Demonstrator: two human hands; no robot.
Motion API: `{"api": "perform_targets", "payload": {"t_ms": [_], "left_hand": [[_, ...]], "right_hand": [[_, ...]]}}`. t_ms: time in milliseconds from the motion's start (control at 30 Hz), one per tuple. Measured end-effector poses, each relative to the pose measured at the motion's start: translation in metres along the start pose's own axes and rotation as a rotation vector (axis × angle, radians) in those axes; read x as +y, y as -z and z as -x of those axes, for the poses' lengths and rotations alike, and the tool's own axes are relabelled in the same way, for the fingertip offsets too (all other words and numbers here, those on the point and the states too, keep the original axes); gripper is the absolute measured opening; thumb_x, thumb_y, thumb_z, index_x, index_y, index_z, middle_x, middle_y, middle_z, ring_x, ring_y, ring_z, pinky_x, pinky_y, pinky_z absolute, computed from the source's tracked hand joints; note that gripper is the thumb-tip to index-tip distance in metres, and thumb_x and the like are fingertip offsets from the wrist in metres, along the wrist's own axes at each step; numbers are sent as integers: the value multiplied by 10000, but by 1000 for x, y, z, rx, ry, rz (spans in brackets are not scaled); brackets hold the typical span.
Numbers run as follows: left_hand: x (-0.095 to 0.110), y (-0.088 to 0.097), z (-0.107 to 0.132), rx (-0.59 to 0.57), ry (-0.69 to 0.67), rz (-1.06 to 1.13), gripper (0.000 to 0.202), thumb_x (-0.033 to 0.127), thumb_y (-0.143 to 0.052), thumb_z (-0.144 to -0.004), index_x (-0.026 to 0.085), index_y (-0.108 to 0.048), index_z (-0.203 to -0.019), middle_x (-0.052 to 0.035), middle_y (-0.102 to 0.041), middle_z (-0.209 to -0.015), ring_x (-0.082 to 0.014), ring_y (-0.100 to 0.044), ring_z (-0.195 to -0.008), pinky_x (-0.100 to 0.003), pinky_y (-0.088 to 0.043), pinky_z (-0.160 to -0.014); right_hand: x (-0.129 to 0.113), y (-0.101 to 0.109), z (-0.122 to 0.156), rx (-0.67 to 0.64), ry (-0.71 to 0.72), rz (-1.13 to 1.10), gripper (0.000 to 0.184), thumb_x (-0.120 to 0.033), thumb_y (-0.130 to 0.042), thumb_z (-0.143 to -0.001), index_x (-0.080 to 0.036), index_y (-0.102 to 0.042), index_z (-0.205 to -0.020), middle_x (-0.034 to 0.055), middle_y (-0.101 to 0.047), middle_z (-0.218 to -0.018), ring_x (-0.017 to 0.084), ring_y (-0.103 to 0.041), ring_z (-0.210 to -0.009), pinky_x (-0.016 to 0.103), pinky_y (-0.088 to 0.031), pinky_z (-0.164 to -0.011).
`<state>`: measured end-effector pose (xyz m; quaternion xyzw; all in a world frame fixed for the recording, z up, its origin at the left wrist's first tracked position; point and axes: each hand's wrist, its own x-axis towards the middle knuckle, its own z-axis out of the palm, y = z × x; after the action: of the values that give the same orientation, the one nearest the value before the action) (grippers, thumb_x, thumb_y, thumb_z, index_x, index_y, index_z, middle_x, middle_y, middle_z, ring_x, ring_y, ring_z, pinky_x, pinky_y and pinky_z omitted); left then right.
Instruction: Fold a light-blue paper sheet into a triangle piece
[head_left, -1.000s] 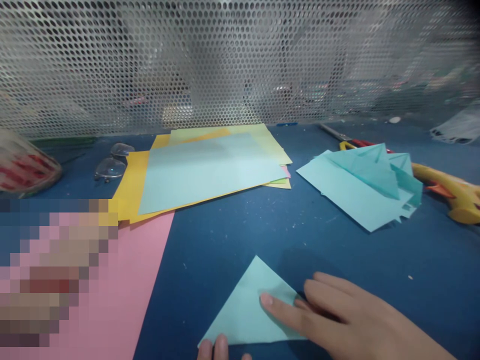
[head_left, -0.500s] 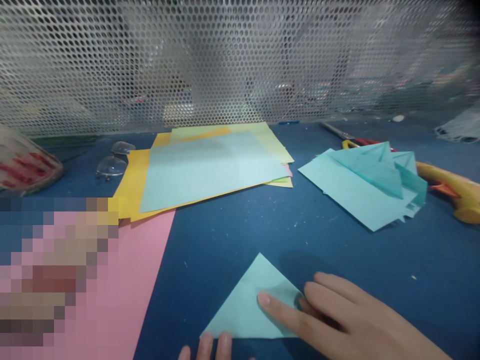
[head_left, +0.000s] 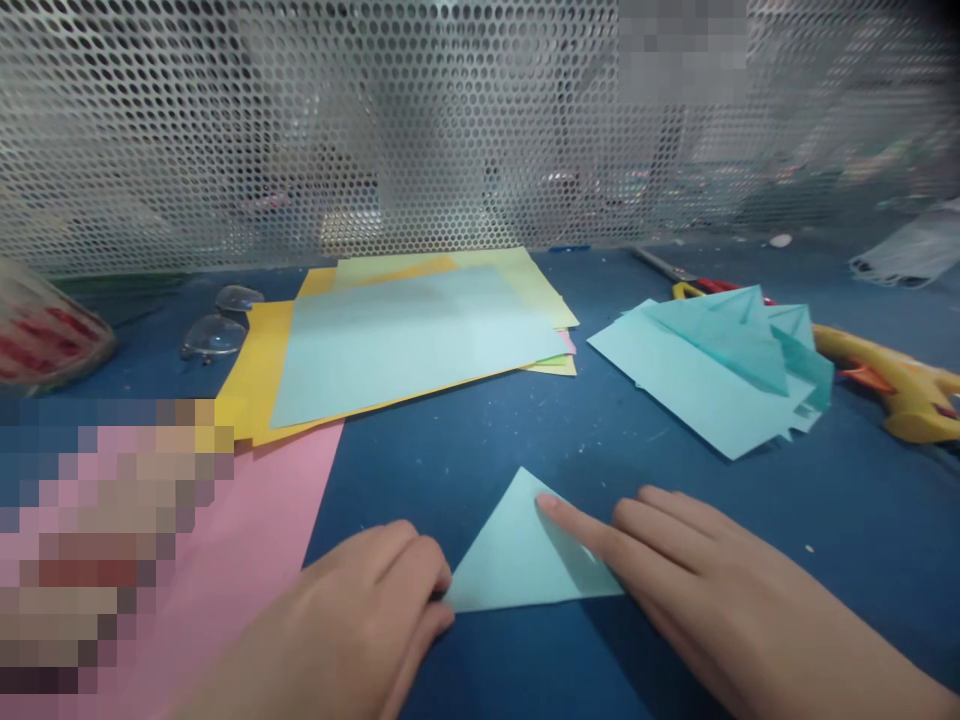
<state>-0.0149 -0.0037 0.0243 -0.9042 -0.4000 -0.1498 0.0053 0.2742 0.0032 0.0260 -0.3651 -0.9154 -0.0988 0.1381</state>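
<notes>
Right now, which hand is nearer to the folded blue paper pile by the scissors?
The right hand. It lies just below the folded blue paper pile, pressing the small blue triangle; the left hand sits farther away at the triangle's left corner.
</notes>
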Motion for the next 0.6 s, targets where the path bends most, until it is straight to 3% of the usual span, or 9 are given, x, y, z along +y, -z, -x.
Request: {"api": "perform_targets", "payload": {"t_ms": [100, 233, 300, 367, 433, 600], "left_hand": [[0, 2, -8, -32, 93, 81, 257, 401, -510, -1118, 274, -732, -1088, -22, -705, -948, -204, -708, -882, -264, -597, -786], [-1, 3, -13, -108, 129, 171, 296, 444, -505, -1111, 272, -734, -1039, -24, -678, -945, -206, -682, -886, -272, -589, -805], [-3, 4, -14, -149, 138, 210, 296, 440, -504, -1109, 270, -729, -1019, -21, -666, -943, -202, -671, -878, -268, -581, -803], [-6, 7, -16, -191, 145, 252, 285, 418, -505, -1106, 270, -724, -1000, -17, -658, -942, -195, -662, -861, -262, -573, -798], [-10, 11, -18, -254, 145, 313, 279, 358, -490, -1105, 274, -715, -963, -8, -653, -935, -182, -653, -829, -248, -562, -780], [-26, 23, -18, -429, 132, 440, 313, 194, -448, -1079, 296, -704, -930, 15, -667, -948, -162, -662, -831, -221, -538, -767]], "right_hand": [[1, 0, -1, 9, -68, -84, 548, 2, -350, -997, -198, -554, -1466, 19, -760, -859, 195, -791, -729, 284, -668, -645], [-2, 1, -4, 43, -259, -255, 443, -350, -384, -1174, -157, -454, -1566, 55, -774, -953, 177, -799, -774, 231, -662, -676], [-3, 3, -9, 16, -304, -359, 385, -465, -442, -1162, -191, -608, -1375, 47, -775, -921, 174, -791, -756, 215, -650, -640], [-4, 5, -16, -4, -296, -437, 355, -432, -450, -1163, -244, -667, -954, 9, -719, -780, 151, -738, -653, 196, -612, -572], [-4, 6, -22, -25, -281, -473, 457, -343, -444, -1162, -253, -548, -726, -15, -644, -688, 130, -673, -579, 186, -571, -534], [-6, 4, -23, -31, -282, -471, 393, -259, -477, -1127, -246, -534, -738, -18, -617, -700, 133, -648, -586, 197, -549, -537]]}}
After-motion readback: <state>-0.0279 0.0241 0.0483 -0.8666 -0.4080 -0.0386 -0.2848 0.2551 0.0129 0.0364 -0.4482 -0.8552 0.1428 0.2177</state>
